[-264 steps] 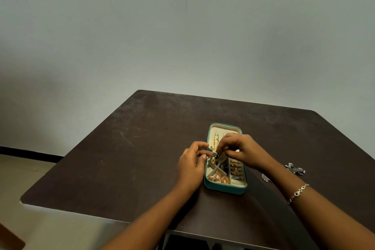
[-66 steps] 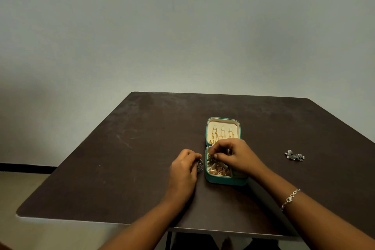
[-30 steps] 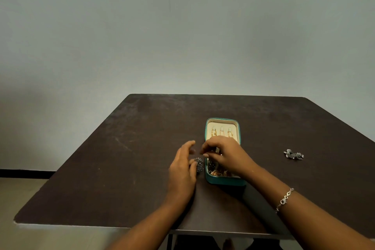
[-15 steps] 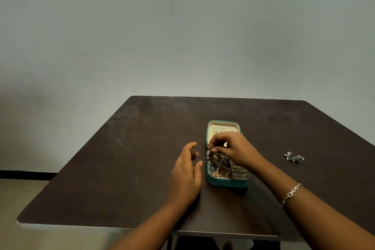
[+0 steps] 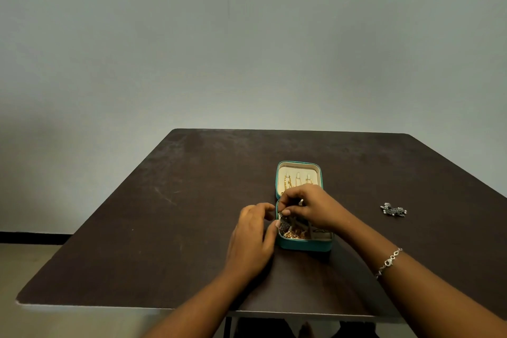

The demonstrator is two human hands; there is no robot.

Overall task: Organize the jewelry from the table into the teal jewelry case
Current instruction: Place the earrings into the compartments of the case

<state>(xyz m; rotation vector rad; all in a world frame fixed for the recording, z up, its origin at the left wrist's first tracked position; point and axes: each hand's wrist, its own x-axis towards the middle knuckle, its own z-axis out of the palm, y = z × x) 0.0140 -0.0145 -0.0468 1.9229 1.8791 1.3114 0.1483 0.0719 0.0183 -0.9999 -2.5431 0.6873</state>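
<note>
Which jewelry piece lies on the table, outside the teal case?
The silver piece on the table, right of the teal case; the gold pieces lie inside it.

I'm riding the head camera, my only view: it sits above the near edge of the dark table (image 5: 192,214), facing forward and down (wide-angle, so grey wall (image 5: 247,35) fills the upper half), close in.

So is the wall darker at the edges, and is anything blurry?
Head view: the plain grey wall is palest low in the middle, dimmer toward the corners; the small silver ornament on the dark brown table looks soft, its details lost.
</note>
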